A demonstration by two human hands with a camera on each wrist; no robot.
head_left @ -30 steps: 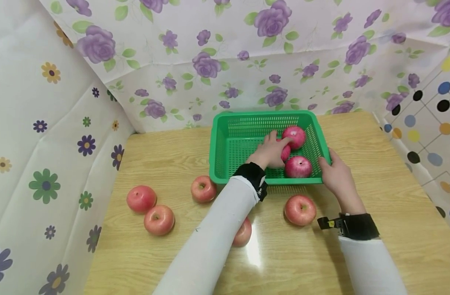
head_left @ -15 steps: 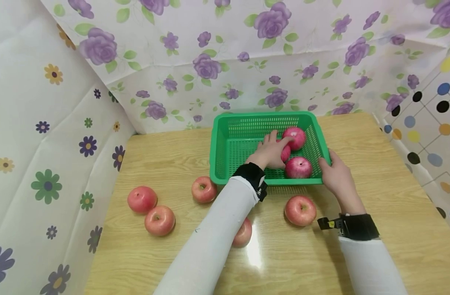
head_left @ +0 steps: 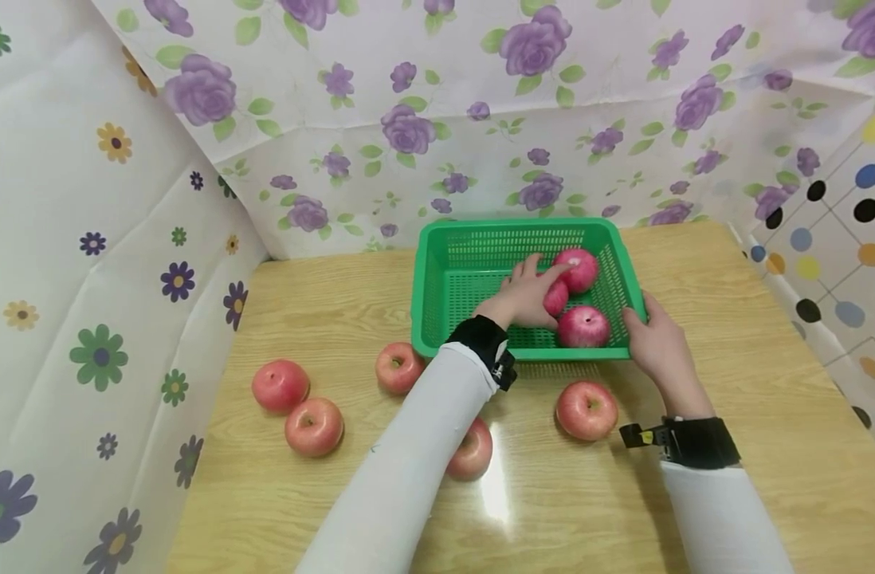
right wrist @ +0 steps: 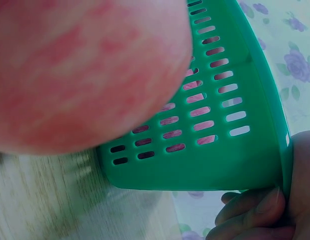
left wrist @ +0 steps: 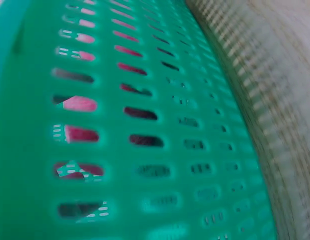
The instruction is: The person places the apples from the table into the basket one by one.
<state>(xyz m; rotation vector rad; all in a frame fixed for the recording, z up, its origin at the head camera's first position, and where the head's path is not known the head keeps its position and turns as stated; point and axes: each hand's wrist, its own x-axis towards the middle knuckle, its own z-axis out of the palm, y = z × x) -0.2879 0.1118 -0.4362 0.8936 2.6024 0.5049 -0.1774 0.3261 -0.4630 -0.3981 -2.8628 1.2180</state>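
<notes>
Inside a green perforated basket (head_left: 437,319), my left hand (head_left: 519,299) grips a crimson apple (head_left: 556,298), which its fingers partly cover. Two more crimson apples lie close by in the basket: one behind (head_left: 581,271), near the thumb, and one in front (head_left: 584,327). My right hand (head_left: 660,343) holds the basket's rim at the right front corner, thumb on top. In the right wrist view, the curled fingers (right wrist: 255,212) of that hand show beneath the rim. The left wrist view has only the basket's slotted wall (left wrist: 109,120), with pink and red behind the slots.
Lighter red apples lie on the wooden table (head_left: 323,303): a pair at left (head_left: 314,427), one by the basket's left corner (head_left: 398,367), one partly behind my left sleeve (head_left: 473,450), one in front of the basket (head_left: 586,410). Flowered sheets (head_left: 480,143) hang behind and at left.
Both hands keep their places on the apple and the rim. The whole scene shifts slightly right in the head view.
</notes>
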